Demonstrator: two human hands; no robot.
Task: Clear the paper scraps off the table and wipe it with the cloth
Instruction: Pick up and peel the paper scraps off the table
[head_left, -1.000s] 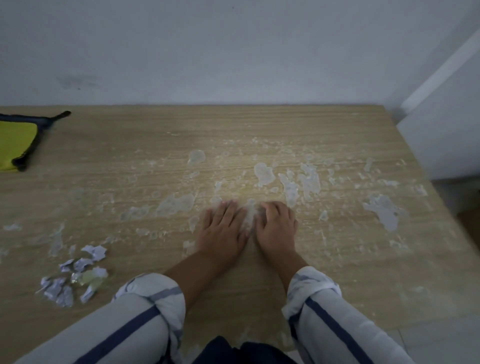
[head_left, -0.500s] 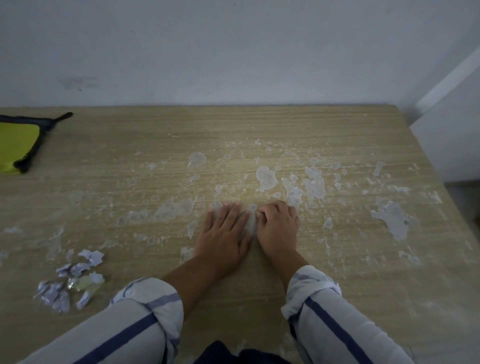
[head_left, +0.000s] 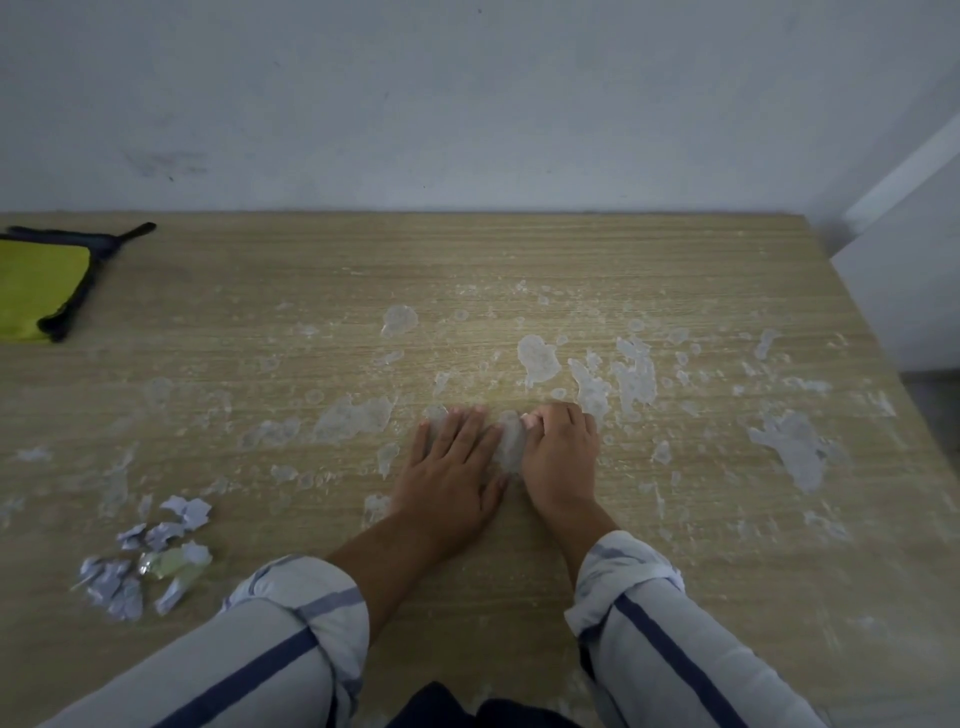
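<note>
A: What's the surface like?

B: A pale wood-grain desk (head_left: 519, 249) set against a plain, scuffed grey-white wall (head_left: 467, 104). Its top is blotched with thin, ragged, whitish patches (head_left: 795, 447) of stuck-on residue, thickest across the middle and right.

A: And the paper scraps?

B: The paper scraps (head_left: 150, 561) sit in a small crumpled heap near the front left edge. They are torn bluish-white bits with a shiny, greenish piece among them.

A: The cloth?

B: The cloth (head_left: 36, 291) lies flat at the far left. It is soft yellow with black edging and a black loop, well apart from both hands.

A: The hands?

B: The left hand (head_left: 452, 467) lies flat on the desk, its grip open, fingers straight and close together. The right hand (head_left: 561, 457) is just beside it with its fingers curled under. Their tips are at the edge of an oval grey blotch (head_left: 511, 441) between the two hands. Whether that grip has pinched the blotch, I cannot tell. Both arms wear rolled white sleeves (head_left: 675, 649) with a dark blue stripe.
</note>
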